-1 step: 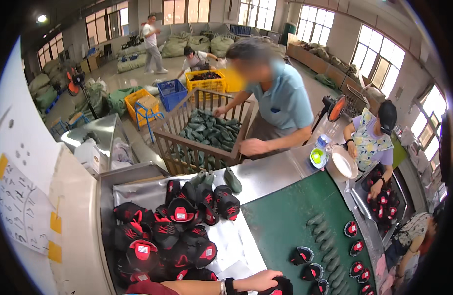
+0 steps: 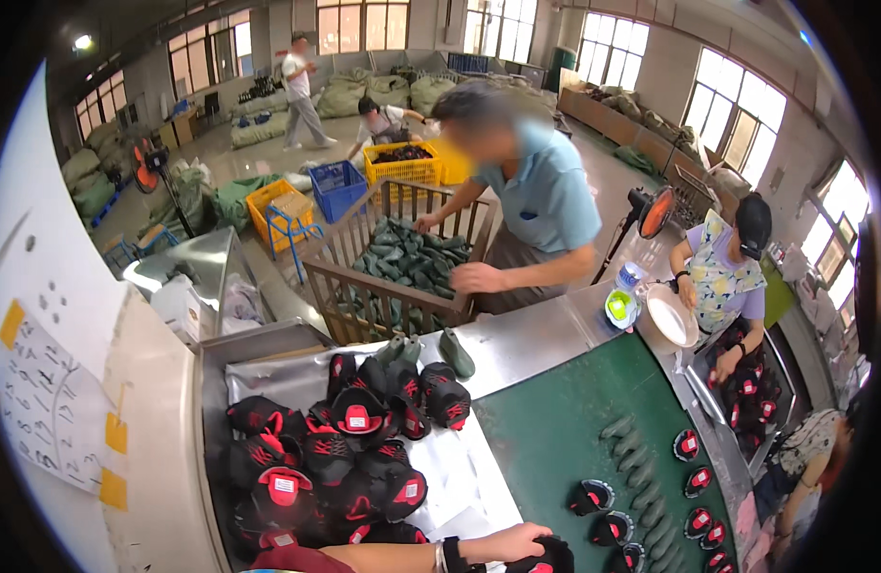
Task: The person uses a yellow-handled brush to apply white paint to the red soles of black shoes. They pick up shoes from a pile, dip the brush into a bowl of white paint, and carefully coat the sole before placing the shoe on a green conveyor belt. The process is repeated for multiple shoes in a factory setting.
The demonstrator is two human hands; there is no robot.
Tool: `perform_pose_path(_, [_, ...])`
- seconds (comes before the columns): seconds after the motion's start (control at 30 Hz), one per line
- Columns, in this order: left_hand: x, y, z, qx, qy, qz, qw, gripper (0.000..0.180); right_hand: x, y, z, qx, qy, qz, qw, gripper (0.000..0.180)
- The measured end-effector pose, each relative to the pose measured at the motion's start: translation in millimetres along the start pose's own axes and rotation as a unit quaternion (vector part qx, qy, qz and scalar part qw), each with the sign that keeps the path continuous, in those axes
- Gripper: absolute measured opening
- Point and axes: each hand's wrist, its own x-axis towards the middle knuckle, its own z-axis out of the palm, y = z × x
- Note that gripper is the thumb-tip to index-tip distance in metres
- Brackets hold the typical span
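From the lower left my left arm reaches across in a red sleeve. My left hand (image 2: 512, 542), a dark band at its wrist, has its fingers closed on a black and red shoe upper (image 2: 546, 556), partly cut off by the lower edge. My right hand is out of view. Beside my forearm, black and red shoe uppers (image 2: 328, 456) lie heaped on a metal tray (image 2: 464, 468). Several more uppers (image 2: 590, 497) stand on the green belt (image 2: 536, 420), along with a row of green shoe lasts (image 2: 641, 477). Three green lasts (image 2: 455, 353) sit at the tray's far end.
Across the bench, a co-worker in a light blue shirt (image 2: 546, 205) reaches into a brown slatted cart (image 2: 383, 325) of green lasts. Another co-worker (image 2: 722, 258) handles uppers at the right. A white basin (image 2: 672, 315) stands between them. At left is a white panel (image 2: 68, 334).
The view has shifted slightly. The blue-shirted co-worker's near hand has moved a little left over the cart, and a person in the background has stepped. My left hand still grips the upper.
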Motion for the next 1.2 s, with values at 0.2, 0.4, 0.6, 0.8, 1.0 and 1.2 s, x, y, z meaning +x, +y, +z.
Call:
perform_pose_path(0.2, [-34, 39, 13, -0.408, -0.142, -0.097, 0.897, 0.065, -42, 17, -16, 0.012, -0.015, -0.043, 0.999, 0.027])
perform_pose_path(0.4, [-82, 66, 116, -0.002, -0.213, 0.148, 0.966, 0.097, -106, 50, -44, 0.024, -0.016, -0.096, 0.995, 0.028])
perform_pose_path(0.6, [-101, 80, 192, 0.106, -0.137, 0.1, 0.98, 0.083, -195, 94, -86, 0.029, 0.03, -0.158, 0.987, 0.03])
perform_pose_path(0.8, [-132, 66, 224, 0.065, -0.149, -0.023, 0.986, 0.062, -248, 140, -135, 0.149, 0.25, -0.04, 0.956, 0.018])
perform_pose_path(1.0, [-140, 73, 235, 0.211, -0.371, -0.015, 0.904, 0.044, -263, 252, -140, 0.188, 0.403, 0.121, 0.887, 0.024])
perform_pose_path(1.2, [-126, 47, 242, 0.009, -0.262, -0.226, 0.938, 0.059, -231, 330, -76, 0.125, 0.382, 0.11, 0.909, 0.022])
